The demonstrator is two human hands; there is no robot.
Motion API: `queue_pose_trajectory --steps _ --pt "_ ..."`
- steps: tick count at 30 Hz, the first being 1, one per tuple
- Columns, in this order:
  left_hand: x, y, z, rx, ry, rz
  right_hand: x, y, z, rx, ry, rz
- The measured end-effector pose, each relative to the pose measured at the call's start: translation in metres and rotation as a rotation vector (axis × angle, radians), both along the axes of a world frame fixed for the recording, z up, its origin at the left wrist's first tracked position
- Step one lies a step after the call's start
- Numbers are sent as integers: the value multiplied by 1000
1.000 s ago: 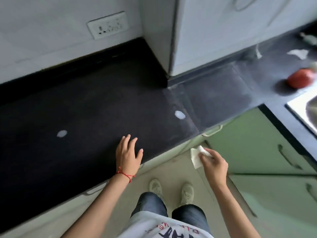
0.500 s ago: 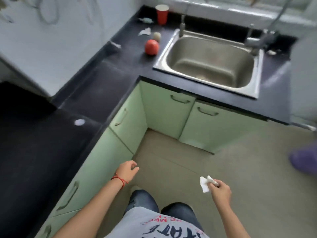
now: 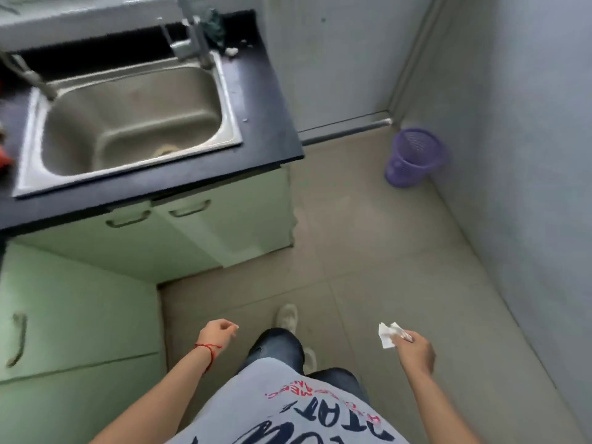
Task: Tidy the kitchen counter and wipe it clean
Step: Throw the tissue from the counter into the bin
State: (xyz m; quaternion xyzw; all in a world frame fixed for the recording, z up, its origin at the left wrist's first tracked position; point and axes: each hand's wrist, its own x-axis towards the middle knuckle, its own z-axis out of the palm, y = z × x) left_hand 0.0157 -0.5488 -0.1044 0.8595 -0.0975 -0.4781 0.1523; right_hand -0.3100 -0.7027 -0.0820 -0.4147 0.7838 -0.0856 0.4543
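Observation:
My right hand (image 3: 416,350) pinches a crumpled white tissue (image 3: 388,337) out over the floor, low on the right. My left hand (image 3: 217,333) hangs over the floor beside the green cabinets, fingers loosely curled, holding nothing; a red thread circles its wrist. The black counter (image 3: 256,100) with a steel sink (image 3: 128,120) lies at the upper left. A small white scrap (image 3: 231,51) sits on the counter behind the sink's right corner. A purple mesh waste bin (image 3: 413,157) stands on the floor by the right wall.
Green cabinet doors (image 3: 224,225) run under the counter and down the left side. Two taps (image 3: 195,36) rise behind the sink, with a dark green cloth (image 3: 214,27) near them. Something red (image 3: 4,158) shows at the left edge. Grey walls close in on the right.
The view has swung right, from the dark counter past the sink to the floor and purple bin. My left hand came off the counter. My right hand kept hold of the tissue.

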Motion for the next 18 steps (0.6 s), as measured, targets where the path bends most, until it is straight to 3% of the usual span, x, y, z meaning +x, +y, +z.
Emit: queue_pose_trajectory --steps 11,18 --pt "19 -219 -28 40 32 -241 -2 -179 -9 -88 19 -203" --pt "-7 -389 0 -40 137 -428 -9 -258 -3 -74 56 -267"
